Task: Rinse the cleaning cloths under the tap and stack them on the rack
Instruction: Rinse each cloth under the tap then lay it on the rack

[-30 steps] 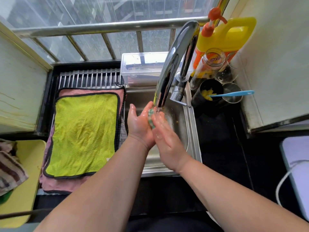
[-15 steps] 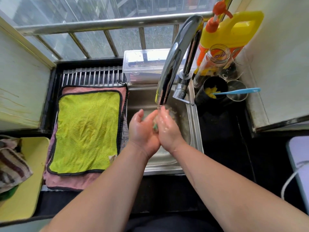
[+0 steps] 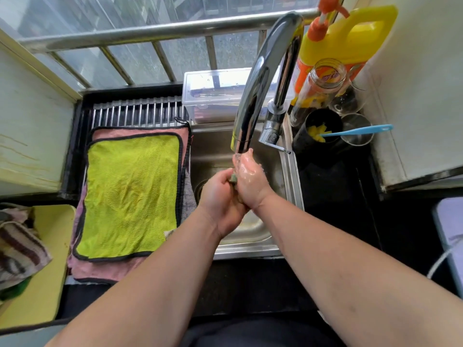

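A barred window stands behind a black counter with a steel sink [image 3: 292, 181] set into it. Over the basin, the curved tap [image 3: 260, 81] runs water onto a person's two hands, which meet just below the spout. The left hand [image 3: 220, 196] curls its fingers around a greenish wad [image 3: 234, 179], mostly hidden. The wet right hand [image 3: 250, 179] presses against it, fingers stretched up toward the spout. Left of the sink, a lime cloth [image 3: 130, 194] lies flat on a pink cloth [image 3: 100, 269], both spread over the ribbed rack [image 3: 135, 113]. A yellow jug [image 3: 350, 41] stands beside the tap.
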